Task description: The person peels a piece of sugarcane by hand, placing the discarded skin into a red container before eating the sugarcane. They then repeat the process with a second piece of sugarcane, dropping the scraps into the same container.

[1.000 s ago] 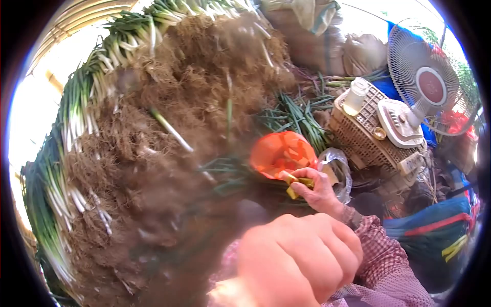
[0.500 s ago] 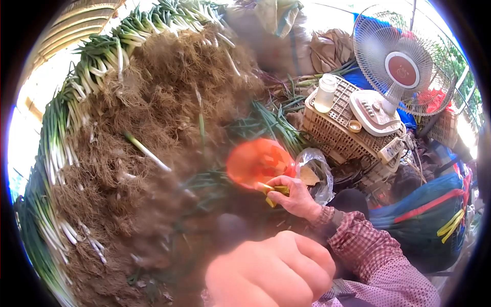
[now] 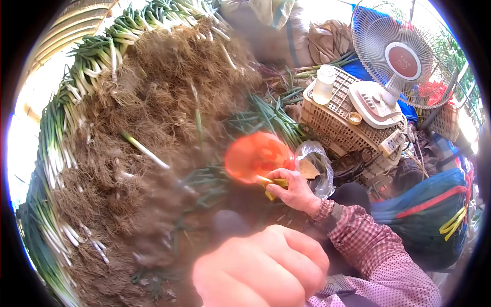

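Though blurry, yellow strips in right hand

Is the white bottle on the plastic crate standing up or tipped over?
Upright: the bottle stands on its base atop the crate, cap pointing up, beside the fan.

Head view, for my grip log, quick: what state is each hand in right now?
Left hand: closed in a fist; what it grips cannot be told.
Right hand: closed, pinching yellow strips beside the orange bag.
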`<state>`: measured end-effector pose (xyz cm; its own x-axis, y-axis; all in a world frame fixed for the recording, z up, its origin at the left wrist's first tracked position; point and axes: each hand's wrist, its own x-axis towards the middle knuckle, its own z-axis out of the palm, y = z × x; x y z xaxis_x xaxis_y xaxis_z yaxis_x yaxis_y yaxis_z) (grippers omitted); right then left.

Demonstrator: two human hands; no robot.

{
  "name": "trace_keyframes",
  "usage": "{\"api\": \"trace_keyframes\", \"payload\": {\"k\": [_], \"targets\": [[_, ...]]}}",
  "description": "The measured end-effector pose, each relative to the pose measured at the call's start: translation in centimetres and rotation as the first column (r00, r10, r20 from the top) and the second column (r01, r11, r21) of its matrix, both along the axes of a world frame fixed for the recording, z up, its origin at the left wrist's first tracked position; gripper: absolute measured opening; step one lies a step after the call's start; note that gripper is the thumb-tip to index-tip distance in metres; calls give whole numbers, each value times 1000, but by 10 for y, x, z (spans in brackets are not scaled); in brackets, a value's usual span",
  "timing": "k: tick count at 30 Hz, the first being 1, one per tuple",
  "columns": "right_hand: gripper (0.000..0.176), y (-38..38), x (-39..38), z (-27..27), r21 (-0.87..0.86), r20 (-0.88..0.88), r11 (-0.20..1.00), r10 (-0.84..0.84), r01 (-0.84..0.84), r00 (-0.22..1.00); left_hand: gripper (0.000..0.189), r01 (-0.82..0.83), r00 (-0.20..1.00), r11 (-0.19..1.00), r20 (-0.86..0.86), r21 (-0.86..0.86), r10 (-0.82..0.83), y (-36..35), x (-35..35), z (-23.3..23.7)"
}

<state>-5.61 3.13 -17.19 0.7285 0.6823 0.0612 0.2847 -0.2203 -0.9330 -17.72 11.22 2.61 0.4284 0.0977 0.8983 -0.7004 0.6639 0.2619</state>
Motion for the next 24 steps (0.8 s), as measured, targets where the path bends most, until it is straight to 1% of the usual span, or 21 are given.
{"api": "trace_keyframes", "payload": {"k": [3, 6, 8, 9, 11, 12, 14, 17, 21, 24], "targets": [[26, 1, -2, 1, -8, 6, 1000, 3, -3, 1000, 42, 0, 1000, 1000, -2, -4, 0, 0, -1, 0], [26, 4, -2, 3, -3, 5, 1000, 19, -19, 1000, 39, -25, 1000, 998, -1, -54, 25, -2, -3, -2], [26, 6, -6, 6, 22, -28, 999, 33, -32, 999, 27, -93, 995, 993, 40, -71, 96, -12, 1, -1], [26, 9, -7, 7, 38, -49, 999, 31, -29, 998, 25, -130, 989, 988, 62, -79, 135, -14, 3, 0], [26, 13, -11, 9, 67, -96, 998, 24, -18, 995, 26, -149, 988, 988, 37, -51, 151, -13, -2, -3], [26, 15, -13, 12, 65, -78, 998, 30, -25, 997, 27, -157, 987, 987, 26, -37, 158, -12, -2, -4], [26, 18, -16, 18, 60, -42, 997, 41, -39, 998, 28, -153, 986, 987, 66, -48, 156, -11, 1, -6], [26, 26, -18, 14, 64, -18, 996, 66, -64, 998, 28, -151, 985, 987, 75, -54, 155, -9, 2, -7], [26, 37, -24, 17, 79, -88, 993, 99, -92, 991, 28, -184, 982, 981, 26, -56, 186, -8, -2, -5], [26, 42, -27, 17, 94, -125, 990, 116, -105, 985, 28, -175, 975, 984, 132, -34, 178, -3, 6, -7]]}}
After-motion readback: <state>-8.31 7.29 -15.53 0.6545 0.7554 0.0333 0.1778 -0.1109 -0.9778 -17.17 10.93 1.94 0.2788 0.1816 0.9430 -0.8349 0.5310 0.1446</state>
